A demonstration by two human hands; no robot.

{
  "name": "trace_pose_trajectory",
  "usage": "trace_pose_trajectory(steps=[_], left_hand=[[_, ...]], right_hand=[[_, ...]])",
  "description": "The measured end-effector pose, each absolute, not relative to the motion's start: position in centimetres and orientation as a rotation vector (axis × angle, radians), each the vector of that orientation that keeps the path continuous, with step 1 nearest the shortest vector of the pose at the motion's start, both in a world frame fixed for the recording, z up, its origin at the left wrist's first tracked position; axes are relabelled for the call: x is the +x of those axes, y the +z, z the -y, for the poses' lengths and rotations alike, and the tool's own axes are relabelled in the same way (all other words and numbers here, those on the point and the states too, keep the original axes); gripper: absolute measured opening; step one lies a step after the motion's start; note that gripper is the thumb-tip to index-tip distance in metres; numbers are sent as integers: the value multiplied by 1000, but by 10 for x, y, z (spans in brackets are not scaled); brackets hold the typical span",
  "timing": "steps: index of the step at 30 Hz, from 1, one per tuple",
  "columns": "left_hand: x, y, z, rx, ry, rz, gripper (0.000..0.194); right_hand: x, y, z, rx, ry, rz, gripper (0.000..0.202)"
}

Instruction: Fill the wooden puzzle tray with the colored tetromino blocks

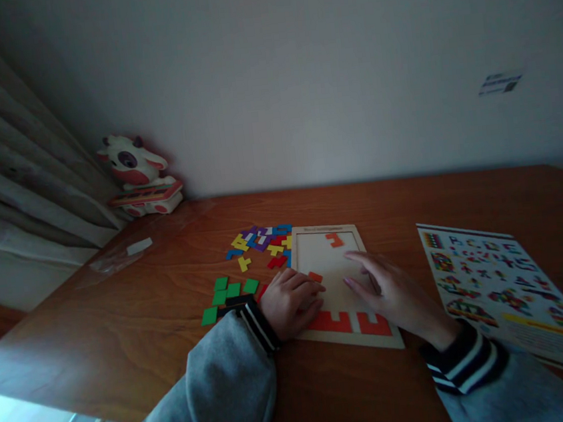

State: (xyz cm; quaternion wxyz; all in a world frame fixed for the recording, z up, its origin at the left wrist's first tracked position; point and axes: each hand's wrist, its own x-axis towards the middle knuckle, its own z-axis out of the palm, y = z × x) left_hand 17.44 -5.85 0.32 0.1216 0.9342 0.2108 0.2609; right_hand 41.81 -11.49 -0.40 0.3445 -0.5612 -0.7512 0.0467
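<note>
A pale wooden puzzle tray lies on the table between my hands. Red pieces lie along its near edge, and an orange piece rests near its far end. My left hand is over the tray's left side, its fingers bent next to a small orange-red piece; whether it grips that piece is unclear. My right hand hovers over the tray's right side, thumb and forefinger apart with nothing between them.
Left of the tray are green pieces and a heap of coloured pieces. A printed pattern sheet lies on the right. At the back left stand a toy cow and clear plastic with a white label.
</note>
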Motion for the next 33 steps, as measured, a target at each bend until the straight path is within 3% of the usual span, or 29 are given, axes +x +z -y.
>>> trace_pose_trajectory(steps=[9,19,27,33], left_hand=[[174,2,57,2738,741,-639,27],[173,3,56,2606,710,-414,27],[171,-4,56,2726,649,-396,26],[171,5,55,2794,772,-579,24]], right_hand=[[416,2,117,-1369,221,2026,17],[417,-2,116,-1319,185,2095,19],[405,3,121,-1171,322,2288,37],[407,2,120,-1189,267,2228,24]])
